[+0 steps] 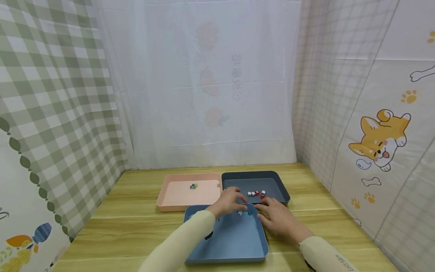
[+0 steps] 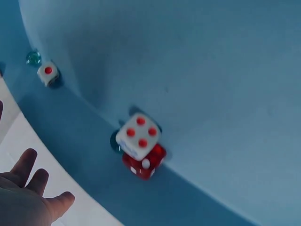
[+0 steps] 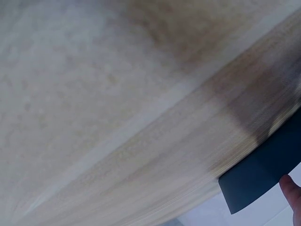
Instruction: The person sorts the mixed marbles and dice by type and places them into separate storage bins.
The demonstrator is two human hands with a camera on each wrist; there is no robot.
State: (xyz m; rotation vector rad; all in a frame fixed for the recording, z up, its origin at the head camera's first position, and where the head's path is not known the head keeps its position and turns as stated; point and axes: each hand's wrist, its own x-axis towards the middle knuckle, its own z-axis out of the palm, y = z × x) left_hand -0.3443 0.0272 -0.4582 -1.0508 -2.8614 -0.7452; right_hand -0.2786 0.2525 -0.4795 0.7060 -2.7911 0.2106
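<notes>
My left hand (image 1: 229,202) reaches over the back of the blue tray (image 1: 234,245), its fingers loosely spread and holding nothing. In the left wrist view, a white die with red dots (image 2: 138,135) overlaps a red die (image 2: 145,162) in the tray, beside a partly hidden teal glass bead (image 2: 115,141). Farther along are another white die (image 2: 48,74) and a green-teal bead (image 2: 33,58). My right hand (image 1: 278,219) is by the tray's back right corner, fingers extended and nothing visible in its grip.
Behind stand a pink tray (image 1: 176,198) with a small cluster of coloured beads (image 1: 193,186) and a dark tray (image 1: 234,176) with several white and red dice (image 1: 253,193). All sit on a wooden table (image 1: 136,226) with cloth hangings on three sides.
</notes>
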